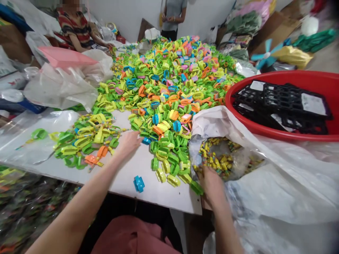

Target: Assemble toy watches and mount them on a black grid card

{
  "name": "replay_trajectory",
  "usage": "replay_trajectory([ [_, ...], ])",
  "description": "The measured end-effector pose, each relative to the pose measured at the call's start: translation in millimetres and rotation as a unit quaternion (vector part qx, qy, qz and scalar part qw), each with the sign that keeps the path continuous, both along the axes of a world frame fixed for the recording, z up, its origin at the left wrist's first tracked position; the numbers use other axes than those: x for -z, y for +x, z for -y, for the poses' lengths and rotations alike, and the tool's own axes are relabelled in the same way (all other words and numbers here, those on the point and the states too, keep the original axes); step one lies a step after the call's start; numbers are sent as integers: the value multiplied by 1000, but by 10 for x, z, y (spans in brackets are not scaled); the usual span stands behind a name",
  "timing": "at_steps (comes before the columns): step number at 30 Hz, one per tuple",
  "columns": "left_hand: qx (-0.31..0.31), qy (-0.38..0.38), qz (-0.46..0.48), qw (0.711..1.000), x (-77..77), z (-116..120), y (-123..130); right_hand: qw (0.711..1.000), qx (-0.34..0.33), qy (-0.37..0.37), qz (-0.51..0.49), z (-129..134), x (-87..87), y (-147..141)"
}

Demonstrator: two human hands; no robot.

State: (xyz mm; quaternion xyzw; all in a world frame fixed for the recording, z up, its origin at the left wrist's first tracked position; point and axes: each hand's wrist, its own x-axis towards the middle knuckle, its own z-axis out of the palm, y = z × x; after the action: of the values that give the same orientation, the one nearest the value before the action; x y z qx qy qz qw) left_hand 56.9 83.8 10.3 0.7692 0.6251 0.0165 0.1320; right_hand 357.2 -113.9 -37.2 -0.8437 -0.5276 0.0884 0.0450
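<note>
A big heap of plastic watch-shaped toys [169, 95], green, yellow, orange, blue and pink, covers the table. At the heap's near left edge is my left hand [131, 141], its fingers stretched toward a blue toy [146, 140]; whether they touch is unclear. My right hand [211, 181] reaches to the mouth of a plastic bag full of small yellow wrapped pieces [219, 160]; its fingertips are hidden there. Beside that hand lies a green toy [196, 187]. A lone blue toy [138, 183] sits near the table's front edge. Left of my forearm is a smaller pile of toys with thin colored sticks [90, 137].
A red tub [238, 123] with black plastic trays [288, 102] stands at right. White sheeting [286, 190] hangs below it. A pink tray [66, 57] rests on clear bags at left. Two people [75, 30] are across the table. A teal fan [267, 54] stands behind.
</note>
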Motion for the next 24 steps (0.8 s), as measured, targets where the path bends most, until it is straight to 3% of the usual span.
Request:
replay_trajectory([
  [3,8,-33,32,999,268,-27,360,997,-7,-69,44,-67,10,-88],
  [5,4,-35,35,999,347,-43,403,996,-13,-86,35,-109,13,-109],
  [13,91,-44,30,994,362,103,-41,998,-28,-50,0,-99,62,64],
  [20,77,-29,3,997,511,145,122,997,-31,-76,6,36,7,20],
  [24,97,-25,-17,995,495,193,114,1000,1,15,-18,-30,-26,99],
])
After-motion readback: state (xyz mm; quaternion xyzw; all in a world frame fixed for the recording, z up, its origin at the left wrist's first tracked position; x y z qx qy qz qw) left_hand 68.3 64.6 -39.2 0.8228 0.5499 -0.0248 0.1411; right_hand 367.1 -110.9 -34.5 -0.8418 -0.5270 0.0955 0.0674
